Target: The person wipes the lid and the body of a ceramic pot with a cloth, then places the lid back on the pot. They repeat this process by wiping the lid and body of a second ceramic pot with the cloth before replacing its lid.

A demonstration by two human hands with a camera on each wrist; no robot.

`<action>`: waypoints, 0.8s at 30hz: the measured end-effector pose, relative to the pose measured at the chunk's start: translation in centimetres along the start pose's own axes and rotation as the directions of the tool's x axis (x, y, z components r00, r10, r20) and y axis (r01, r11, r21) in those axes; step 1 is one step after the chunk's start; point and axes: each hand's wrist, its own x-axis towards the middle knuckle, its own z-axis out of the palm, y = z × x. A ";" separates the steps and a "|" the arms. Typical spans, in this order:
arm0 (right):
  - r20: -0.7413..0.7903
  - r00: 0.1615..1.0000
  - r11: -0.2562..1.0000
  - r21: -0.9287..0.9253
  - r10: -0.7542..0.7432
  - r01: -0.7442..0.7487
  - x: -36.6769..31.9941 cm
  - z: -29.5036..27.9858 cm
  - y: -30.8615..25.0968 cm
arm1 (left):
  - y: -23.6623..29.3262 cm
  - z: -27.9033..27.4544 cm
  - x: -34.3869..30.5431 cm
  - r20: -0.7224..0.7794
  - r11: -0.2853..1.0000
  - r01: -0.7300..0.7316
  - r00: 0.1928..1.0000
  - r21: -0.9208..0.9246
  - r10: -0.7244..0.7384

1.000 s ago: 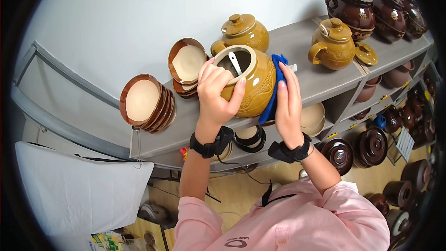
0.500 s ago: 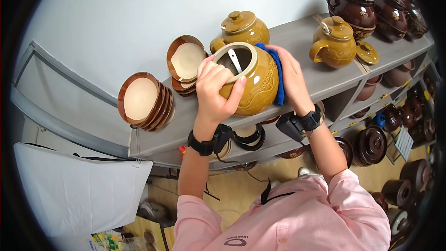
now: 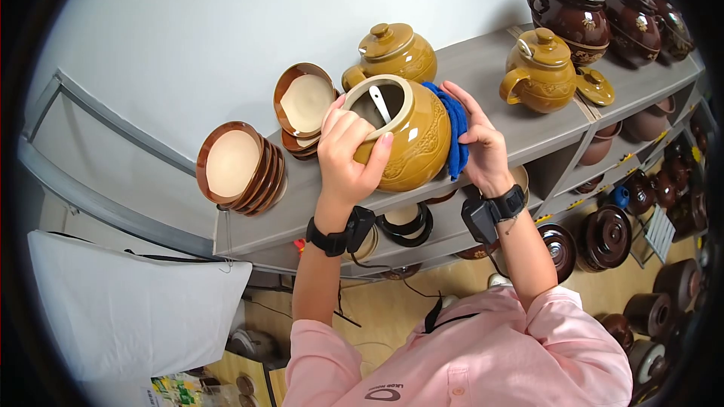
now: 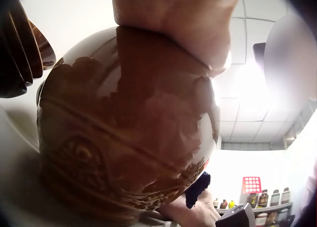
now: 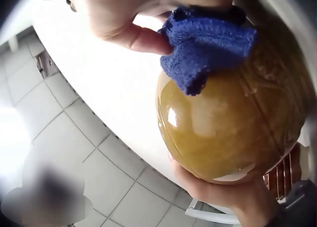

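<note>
A mustard-glazed round pot [image 3: 413,143], tilted with its open mouth toward the upper left, has a white spoon [image 3: 380,104] inside. My left hand [image 3: 348,149] grips its rim, thumb on the outside and fingers over the edge. On the pot's right side lies a bunched blue cloth [image 3: 455,132], which my right hand [image 3: 485,143] pinches between thumb and fingers. The right wrist view shows the cloth [image 5: 198,48] against the glaze, with the right thumb on it. In the left wrist view the pot [image 4: 129,123] fills the middle.
Stacked brown-rimmed bowls [image 3: 232,164] stand left on the grey shelf [image 3: 483,60]. A lidded mustard pot [image 3: 398,53] stands behind; a smaller one [image 3: 541,71] stands to the right, beside a loose lid [image 3: 595,87]. Dark brown jars [image 3: 571,15] are at the far right.
My right hand has turned from lying flat along the cloth to pinching it, its fingers now bent. The cloth is more bunched. My left hand keeps its hold on the rim.
</note>
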 end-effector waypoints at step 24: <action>-0.209 0.949 0.919 -0.366 -0.236 0.147 0.1 0.9 1.5 | 4.9 1.8 1.0 -0.040 0.944 0.161 0.987 0.287 -0.156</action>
